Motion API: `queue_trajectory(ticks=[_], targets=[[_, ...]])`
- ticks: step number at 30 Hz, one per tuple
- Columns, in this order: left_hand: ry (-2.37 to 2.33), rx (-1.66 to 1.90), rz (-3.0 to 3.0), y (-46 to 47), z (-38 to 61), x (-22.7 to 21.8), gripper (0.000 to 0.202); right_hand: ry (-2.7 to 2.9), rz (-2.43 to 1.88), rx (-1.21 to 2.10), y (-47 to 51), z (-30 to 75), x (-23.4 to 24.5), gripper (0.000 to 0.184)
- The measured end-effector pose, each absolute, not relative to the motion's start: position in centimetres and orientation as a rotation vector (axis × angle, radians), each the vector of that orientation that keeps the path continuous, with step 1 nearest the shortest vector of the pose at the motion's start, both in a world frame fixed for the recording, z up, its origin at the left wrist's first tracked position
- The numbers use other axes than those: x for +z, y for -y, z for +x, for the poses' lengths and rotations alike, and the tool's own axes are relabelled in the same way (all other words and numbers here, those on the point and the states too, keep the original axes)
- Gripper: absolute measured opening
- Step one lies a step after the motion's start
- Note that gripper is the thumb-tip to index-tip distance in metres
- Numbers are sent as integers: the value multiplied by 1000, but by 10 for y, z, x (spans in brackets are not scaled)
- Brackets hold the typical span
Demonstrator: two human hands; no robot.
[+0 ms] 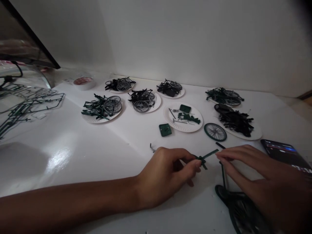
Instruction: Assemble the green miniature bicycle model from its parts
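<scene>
My left hand [170, 174] pinches a small dark green plastic part [202, 160] between thumb and fingers; a thin flat strip of it sticks out to the right. Close to the end of that strip, my right hand [260, 178] has thumb and fingertips pressed together; what lies between them is too small to make out. Under my right hand sits a partly assembled green model bicycle piece [246, 208] with a spoked wheel, partly covered by the hand. A short black rod [220, 145] lies just beyond the right fingertips. Left of my fingers is a small bent grey piece [152, 148].
A paper plate [170, 125] with a few green parts stands ahead, beside a green square piece [165, 130] and a loose spoked wheel [215, 131]. Several plates of model parts line the back. A phone [285, 152], tape roll [84, 83], part frames [31, 104] and monitor [24, 32] surround them.
</scene>
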State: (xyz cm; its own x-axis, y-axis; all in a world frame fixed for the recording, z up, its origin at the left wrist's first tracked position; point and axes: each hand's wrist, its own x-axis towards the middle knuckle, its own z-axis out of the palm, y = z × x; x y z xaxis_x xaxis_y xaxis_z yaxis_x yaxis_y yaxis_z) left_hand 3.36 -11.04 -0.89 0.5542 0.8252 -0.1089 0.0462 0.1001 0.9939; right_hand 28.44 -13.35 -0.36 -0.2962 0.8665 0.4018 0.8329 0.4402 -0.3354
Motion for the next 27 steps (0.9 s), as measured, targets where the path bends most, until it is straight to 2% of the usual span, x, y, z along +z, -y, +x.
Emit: queue_trajectory(ticks=[6, 14, 22, 27], targets=[[-849, 666, 1367, 110, 33, -9, 35, 2322, -1297, 40, 133, 270, -3, 9], [-850, 653, 1368, 109, 33, -7, 35, 2342, -1348, 108, 138, 267, 0, 22], [-813, 658, 1323, 108, 33, -7, 32, 2333, -1336, 66, 133, 263, -1, 22], [-821, 663, 1329, 109, 33, -8, 31, 2381, -1325, -16, 130, 269, -2, 15]])
